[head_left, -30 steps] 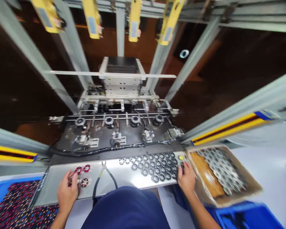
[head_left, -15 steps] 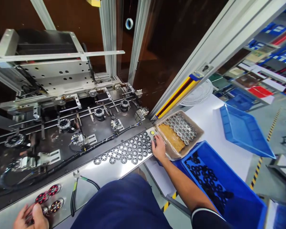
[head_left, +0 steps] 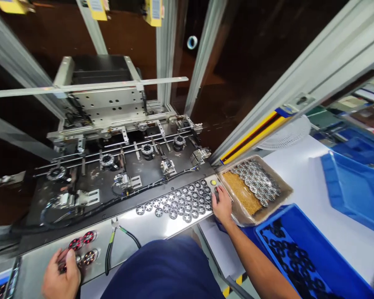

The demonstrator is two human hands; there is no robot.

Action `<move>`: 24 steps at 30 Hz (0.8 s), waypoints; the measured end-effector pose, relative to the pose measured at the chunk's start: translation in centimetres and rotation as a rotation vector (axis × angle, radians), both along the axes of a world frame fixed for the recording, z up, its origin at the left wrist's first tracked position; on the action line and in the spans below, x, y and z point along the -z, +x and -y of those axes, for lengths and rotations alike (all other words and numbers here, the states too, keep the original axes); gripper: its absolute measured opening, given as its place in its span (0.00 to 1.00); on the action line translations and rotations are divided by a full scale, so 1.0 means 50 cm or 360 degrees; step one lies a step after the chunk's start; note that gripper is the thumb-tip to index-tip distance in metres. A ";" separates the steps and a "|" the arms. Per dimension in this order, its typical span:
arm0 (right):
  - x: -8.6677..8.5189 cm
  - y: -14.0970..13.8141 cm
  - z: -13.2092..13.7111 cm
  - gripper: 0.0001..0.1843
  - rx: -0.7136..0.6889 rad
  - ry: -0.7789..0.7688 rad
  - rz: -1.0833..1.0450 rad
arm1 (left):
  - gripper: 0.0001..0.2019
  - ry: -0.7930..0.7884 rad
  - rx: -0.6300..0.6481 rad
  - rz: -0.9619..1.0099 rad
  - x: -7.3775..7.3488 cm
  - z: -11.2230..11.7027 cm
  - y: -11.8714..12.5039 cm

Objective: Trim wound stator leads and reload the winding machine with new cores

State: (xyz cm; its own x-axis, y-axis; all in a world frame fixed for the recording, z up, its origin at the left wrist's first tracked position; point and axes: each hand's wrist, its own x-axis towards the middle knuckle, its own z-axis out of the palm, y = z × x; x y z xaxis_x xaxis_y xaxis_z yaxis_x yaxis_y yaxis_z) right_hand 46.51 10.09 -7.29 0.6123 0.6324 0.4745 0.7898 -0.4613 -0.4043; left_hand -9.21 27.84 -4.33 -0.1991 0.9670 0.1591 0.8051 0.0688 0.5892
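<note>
My left hand [head_left: 60, 276] rests at the left end of the steel shelf [head_left: 149, 226], fingers curled over something small I cannot make out, beside three red wound stators [head_left: 84, 245]. My right hand [head_left: 222, 204] lies at the shelf's right end, its fingertips on a dark button just below a yellow button [head_left: 213, 182]. Several bare silver stator cores [head_left: 180, 201] are laid out in rows on the shelf left of that hand. Behind the shelf the machine bed [head_left: 127, 166] carries a row of round fixtures.
Cutting pliers [head_left: 112, 243] lie on the shelf between my hands. A cardboard box [head_left: 255, 189] of silver cores sits right of the shelf. A blue bin [head_left: 299, 257] with dark parts stands below it, another blue bin [head_left: 355, 191] and a white fan [head_left: 286, 133] farther right.
The view has swung left and up a little since half a second ago. Both hands stay at the same ends of the shelf; the left hand is more fully in view.
</note>
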 end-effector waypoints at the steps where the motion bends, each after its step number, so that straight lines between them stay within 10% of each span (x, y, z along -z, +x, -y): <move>1: -0.001 0.002 -0.001 0.21 -0.0009 0.0004 0.0013 | 0.32 0.0000 -0.0048 -0.0008 -0.004 -0.001 0.005; 24: -0.006 0.030 -0.017 0.39 -0.0130 -0.0033 0.0294 | 0.27 0.0132 -0.0081 0.0152 0.004 -0.002 0.022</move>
State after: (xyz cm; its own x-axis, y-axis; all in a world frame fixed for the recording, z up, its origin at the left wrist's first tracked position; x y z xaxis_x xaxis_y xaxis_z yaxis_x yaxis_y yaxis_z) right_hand 48.02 10.96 -6.98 0.4623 0.6872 0.5603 0.8848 -0.3995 -0.2400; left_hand -8.11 27.93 -4.54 -0.2658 0.9395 0.2162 0.7418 0.0561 0.6683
